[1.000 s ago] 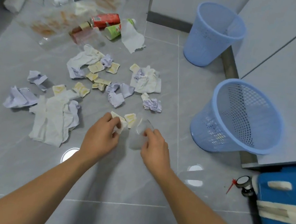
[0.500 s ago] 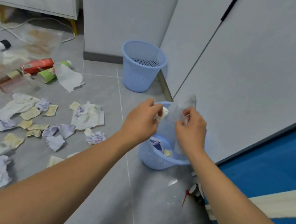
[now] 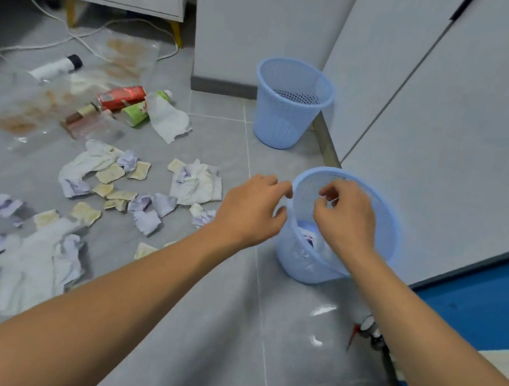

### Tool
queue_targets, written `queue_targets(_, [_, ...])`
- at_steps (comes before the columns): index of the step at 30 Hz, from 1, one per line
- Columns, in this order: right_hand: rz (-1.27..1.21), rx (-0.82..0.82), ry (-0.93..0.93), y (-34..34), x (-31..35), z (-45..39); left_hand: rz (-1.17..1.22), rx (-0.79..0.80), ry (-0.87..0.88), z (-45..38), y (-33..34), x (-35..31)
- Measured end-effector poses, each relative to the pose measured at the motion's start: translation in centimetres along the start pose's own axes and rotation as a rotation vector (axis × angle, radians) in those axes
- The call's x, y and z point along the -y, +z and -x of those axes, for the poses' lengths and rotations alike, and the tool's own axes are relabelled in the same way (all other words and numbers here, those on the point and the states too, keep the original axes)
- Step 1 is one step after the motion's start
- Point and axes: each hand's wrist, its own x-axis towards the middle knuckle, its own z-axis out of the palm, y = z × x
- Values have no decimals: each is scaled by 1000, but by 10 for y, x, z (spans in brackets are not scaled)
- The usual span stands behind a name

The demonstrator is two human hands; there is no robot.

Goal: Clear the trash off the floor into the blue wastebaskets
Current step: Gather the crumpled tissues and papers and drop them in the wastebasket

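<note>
Blue perforated plastic forms the near round wastebasket (image 3: 385, 212), over whose rim both hands are held. The left hand (image 3: 251, 214) is seen with fingers loosely curled and nothing in them; the right hand (image 3: 343, 219) is likewise loosely curled, and no held item can be made out. Pale crumpled scraps (image 3: 308, 230) lie inside. Crumpled white and lilac paper trash (image 3: 197, 181) is scattered on the grey tiled floor (image 3: 209, 334) to the left. A second blue wastebasket (image 3: 289, 105) stands farther back by the wall.
</note>
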Motion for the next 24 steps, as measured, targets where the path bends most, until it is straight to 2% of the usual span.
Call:
queue_targets(3, [-69, 37, -96, 16, 69, 8, -39, 59, -94, 34, -52, 53])
queue_targets(7, [-82, 193, -181, 40, 158, 28, -78, 115, -275, 74, -126, 107])
queue_targets(11, [-86, 362, -187, 78, 207, 70, -41, 123, -401, 112, -150, 136])
queue_targets(15, [-43, 451, -185, 128, 197, 95, -50, 155, -502, 135, -118, 165])
queue_targets(20, [128, 677, -183, 200, 136, 112, -69, 241, -530, 159, -29, 195])
queue_targets(24, [190, 703, -243, 242, 103, 120, -101, 267, -489, 175, 41, 205])
